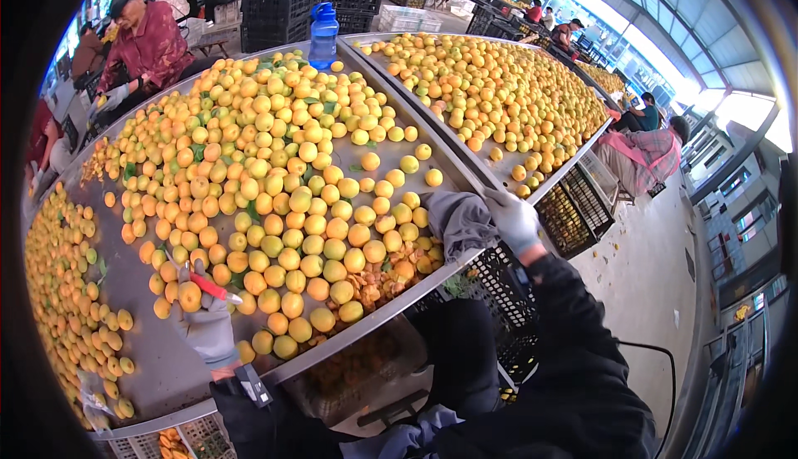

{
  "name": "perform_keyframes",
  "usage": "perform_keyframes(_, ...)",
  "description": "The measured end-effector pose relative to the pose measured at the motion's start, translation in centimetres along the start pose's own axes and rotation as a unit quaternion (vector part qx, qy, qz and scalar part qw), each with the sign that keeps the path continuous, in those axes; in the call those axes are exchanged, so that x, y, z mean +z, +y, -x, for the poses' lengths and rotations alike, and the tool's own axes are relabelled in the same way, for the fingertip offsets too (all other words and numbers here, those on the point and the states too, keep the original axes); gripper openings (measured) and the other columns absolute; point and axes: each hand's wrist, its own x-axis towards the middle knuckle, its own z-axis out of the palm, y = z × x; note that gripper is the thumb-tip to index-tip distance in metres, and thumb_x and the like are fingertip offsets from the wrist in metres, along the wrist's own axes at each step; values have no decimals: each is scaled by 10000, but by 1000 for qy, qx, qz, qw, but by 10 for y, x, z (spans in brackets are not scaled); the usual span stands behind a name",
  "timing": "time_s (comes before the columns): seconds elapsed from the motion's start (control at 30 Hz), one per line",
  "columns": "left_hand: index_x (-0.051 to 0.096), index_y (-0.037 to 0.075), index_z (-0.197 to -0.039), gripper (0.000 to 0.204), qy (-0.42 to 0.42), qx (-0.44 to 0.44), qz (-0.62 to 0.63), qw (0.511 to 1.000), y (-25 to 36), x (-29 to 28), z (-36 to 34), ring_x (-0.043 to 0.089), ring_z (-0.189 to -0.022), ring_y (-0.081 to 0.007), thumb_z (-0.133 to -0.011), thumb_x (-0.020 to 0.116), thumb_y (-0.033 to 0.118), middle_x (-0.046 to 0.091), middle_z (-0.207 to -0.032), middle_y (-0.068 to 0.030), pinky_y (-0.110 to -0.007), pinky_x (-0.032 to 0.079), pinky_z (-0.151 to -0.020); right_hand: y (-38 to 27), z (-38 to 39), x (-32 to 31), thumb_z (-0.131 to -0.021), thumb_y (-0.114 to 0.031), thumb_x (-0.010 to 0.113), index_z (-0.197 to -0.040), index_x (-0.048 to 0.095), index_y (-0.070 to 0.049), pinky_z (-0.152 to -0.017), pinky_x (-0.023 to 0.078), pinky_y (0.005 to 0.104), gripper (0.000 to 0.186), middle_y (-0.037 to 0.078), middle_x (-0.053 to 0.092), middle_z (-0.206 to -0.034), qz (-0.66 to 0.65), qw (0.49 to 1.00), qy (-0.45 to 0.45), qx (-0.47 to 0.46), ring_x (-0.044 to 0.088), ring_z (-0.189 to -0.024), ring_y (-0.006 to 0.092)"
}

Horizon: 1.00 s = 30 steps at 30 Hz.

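While the left hand (208,328) works low over the table (158,384), the right hand (515,219) sits well apart from it, up at the metal edge, both of them gloved! Look at the left: its fingers are closed on a red-handled tool (209,285), pale tip pointing off to the right, and one yellow-orange fruit (189,297) right there at the fingers; whether it's gripped too, I can't tell. Over to the right hand, resting at the rim, just beside a crumpled grey cloth (459,219); whether those fingers pinch anything, I can't say from here.

Now the fruit heap (263,103), spreading ahead of the left hand and across between both hands, with green leaves mixed in. Torn orange pieces (378,284) lie between the hands, nearer the person's body. Below the right hand, a black crate (509,280); just beyond it, another crate (586,197) with fruit inside. Far ahead of both hands, a blue bottle (323,37) stands upright, and ahead and left of the left hand, a co-worker (154,43) sits in a dark red top!
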Motion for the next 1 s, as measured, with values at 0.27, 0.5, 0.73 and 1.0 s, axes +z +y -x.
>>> perform_keyframes(0.27,289,45,-1537,654,84,50,-27,995,-9,34,-11,521,-992,-161,-978,473,330,351,-1568,-96,-295,443,-811,-79,-146,114,-895,-278,583,-1242,640,-162,-783,536,462,370,135,708,-1008,112,980,-101,-132,675,-957,340)
perform_keyframes(0.5,285,56,-1541,635,-30,3,-46,999,-7,-4,-3,243,-1474,-253,-1001,424,359,306,-1591,-147,-450,302,-1124,-98,-221,201,-856,-167,583,-1444,465,-121,-979,493,414,602,137,543,-1411,100,974,-152,-136,600,-1188,314)
perform_keyframes(0.73,352,70,-1511,610,-45,-34,0,998,-6,-17,-9,398,-1369,-248,-988,448,369,354,-1565,-126,-439,339,-1100,-91,-230,234,-830,-191,629,-848,743,-94,-678,573,404,150,102,736,-849,240,962,-49,-124,722,-832,303)
perform_keyframes(1.0,383,78,-1495,587,-26,-17,7,999,-12,-17,-5,364,-1418,-268,-990,450,369,382,-1550,-119,-458,314,-1137,-88,-232,238,-814,-223,646,-864,736,-56,-729,567,423,196,141,722,-892,184,975,-31,-119,708,-863,323)
